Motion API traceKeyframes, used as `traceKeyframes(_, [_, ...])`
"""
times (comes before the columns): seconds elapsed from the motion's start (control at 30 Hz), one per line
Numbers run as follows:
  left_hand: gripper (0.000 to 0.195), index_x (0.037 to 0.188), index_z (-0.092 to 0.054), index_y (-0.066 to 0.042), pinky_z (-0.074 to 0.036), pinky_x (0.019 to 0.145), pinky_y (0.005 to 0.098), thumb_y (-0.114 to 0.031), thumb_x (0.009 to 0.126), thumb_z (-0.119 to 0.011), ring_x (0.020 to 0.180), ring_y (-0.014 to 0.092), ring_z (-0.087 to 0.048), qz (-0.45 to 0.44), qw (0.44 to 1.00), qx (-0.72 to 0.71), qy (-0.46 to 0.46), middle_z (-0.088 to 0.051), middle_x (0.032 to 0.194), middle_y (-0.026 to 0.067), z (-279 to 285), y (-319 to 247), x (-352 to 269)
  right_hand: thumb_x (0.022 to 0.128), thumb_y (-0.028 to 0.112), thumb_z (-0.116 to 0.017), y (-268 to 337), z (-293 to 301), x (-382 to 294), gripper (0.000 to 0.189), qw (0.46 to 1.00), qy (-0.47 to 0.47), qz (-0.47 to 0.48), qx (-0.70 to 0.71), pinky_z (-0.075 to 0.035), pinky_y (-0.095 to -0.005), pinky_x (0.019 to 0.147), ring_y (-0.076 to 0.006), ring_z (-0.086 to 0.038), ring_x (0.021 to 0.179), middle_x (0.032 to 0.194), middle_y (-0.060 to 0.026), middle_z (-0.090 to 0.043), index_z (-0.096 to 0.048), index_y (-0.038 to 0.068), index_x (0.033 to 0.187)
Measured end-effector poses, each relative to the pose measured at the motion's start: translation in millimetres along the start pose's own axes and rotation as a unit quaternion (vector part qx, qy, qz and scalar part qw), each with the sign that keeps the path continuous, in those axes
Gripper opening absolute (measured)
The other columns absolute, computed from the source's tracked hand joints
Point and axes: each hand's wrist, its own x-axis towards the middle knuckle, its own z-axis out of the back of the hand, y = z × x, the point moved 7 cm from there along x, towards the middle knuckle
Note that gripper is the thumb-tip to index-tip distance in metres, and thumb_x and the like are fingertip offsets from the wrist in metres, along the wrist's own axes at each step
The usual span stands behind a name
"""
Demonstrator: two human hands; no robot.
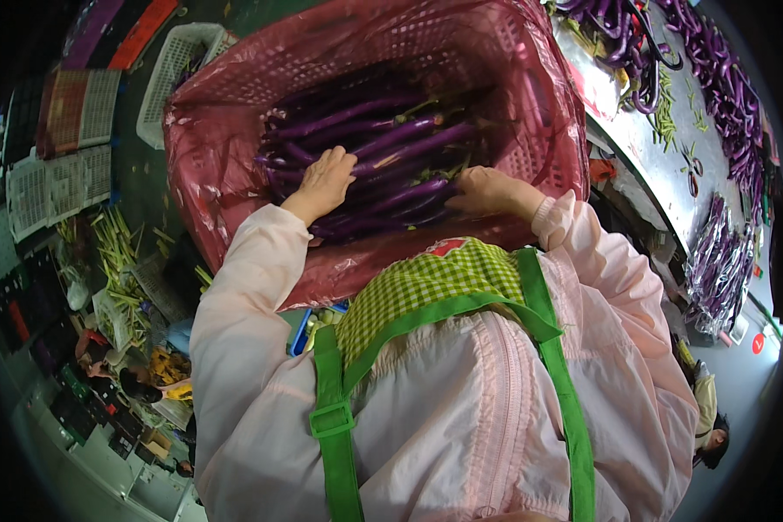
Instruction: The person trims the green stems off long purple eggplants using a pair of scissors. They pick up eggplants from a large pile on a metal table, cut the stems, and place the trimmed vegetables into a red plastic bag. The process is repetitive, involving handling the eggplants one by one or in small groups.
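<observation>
Long purple eggplants [391,147] lie side by side in a large crate [280,85] lined with translucent red plastic film [202,156]. My left hand [326,179] rests on top of the eggplants near their left ends, its fingers bent. At their right ends, by the green stems, my right hand [486,190] touches the eggplants with curled fingers. Its fingertips are partly hidden among them, so whether it grips any is unclear. Both forearms reach over the crate's near side.
On the right, a metal table [665,176] carries loose eggplants [718,85], cut green stems [664,121], scissors [693,173] and film-wrapped eggplants [718,267]. A white basket [160,98] stands left of the crate. Other people [708,408] are farther off.
</observation>
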Motion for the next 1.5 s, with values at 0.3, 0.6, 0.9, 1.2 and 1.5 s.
traceKeyframes(0.3, [0.026, 0.113, -0.066, -0.003, -0.039, 0.046, 0.0224, -0.023, 0.097, -0.060, 0.055, 0.008, -0.053, 0.246, 0.794, -0.534, 0.153, -0.059, 0.072, 0.0042, 82, -41, -26, 0.084, 0.023, -0.073, 47, -1, -23, 0.059, 0.853, -0.005, 0.031, 0.521, -0.046, -0.0385, 0.099, -0.0299, -0.055, 0.121, 0.132, -0.0214, -0.056, -0.050, 0.001, 0.133])
traceKeyframes(0.6, [0.036, 0.118, -0.058, 0.001, -0.037, 0.033, 0.0195, -0.030, 0.103, -0.045, 0.048, 0.012, -0.053, 0.248, 0.420, -0.862, 0.139, -0.062, 0.082, 0.0108, 71, -85, -48, 0.093, 0.015, -0.066, 97, 58, -26, 0.042, 0.462, -0.038, 0.227, 0.857, -0.045, -0.0419, 0.104, -0.0237, -0.055, 0.121, 0.129, -0.0081, -0.057, -0.051, 0.005, 0.131])
traceKeyframes(0.9, [0.050, 0.135, -0.042, -0.002, -0.054, 0.045, 0.0257, -0.036, 0.100, -0.054, 0.052, 0.016, -0.061, 0.282, 0.650, -0.705, -0.002, -0.061, 0.080, 0.0108, 122, -99, -53, 0.092, 0.013, -0.068, 95, 58, -3, 0.024, 0.536, -0.124, 0.193, 0.813, -0.056, -0.0367, 0.087, -0.0232, -0.067, 0.096, 0.107, -0.0114, -0.067, -0.060, 0.000, 0.110])
traceKeyframes(1.2, [0.049, 0.133, -0.045, 0.009, -0.037, 0.033, 0.0190, -0.031, 0.105, -0.040, 0.038, 0.008, -0.048, 0.277, 0.543, -0.789, 0.082, -0.058, 0.074, 0.0067, 100, -123, -65, 0.091, 0.006, -0.066, 106, 70, -17, 0.048, 0.513, -0.017, 0.241, 0.824, -0.048, -0.0420, 0.102, -0.0314, -0.059, 0.119, 0.124, -0.0188, -0.060, -0.042, 0.000, 0.132])
traceKeyframes(1.5, [0.050, 0.128, -0.049, 0.007, -0.044, 0.032, 0.0205, -0.035, 0.107, -0.031, 0.040, 0.013, -0.057, 0.293, 0.426, -0.848, 0.114, -0.066, 0.078, 0.0173, 75, -100, -70, 0.091, 0.003, -0.065, 82, 55, -5, 0.038, 0.522, -0.003, 0.217, 0.825, -0.049, -0.0461, 0.102, -0.0337, -0.061, 0.115, 0.119, -0.0186, -0.062, -0.049, 0.000, 0.125])
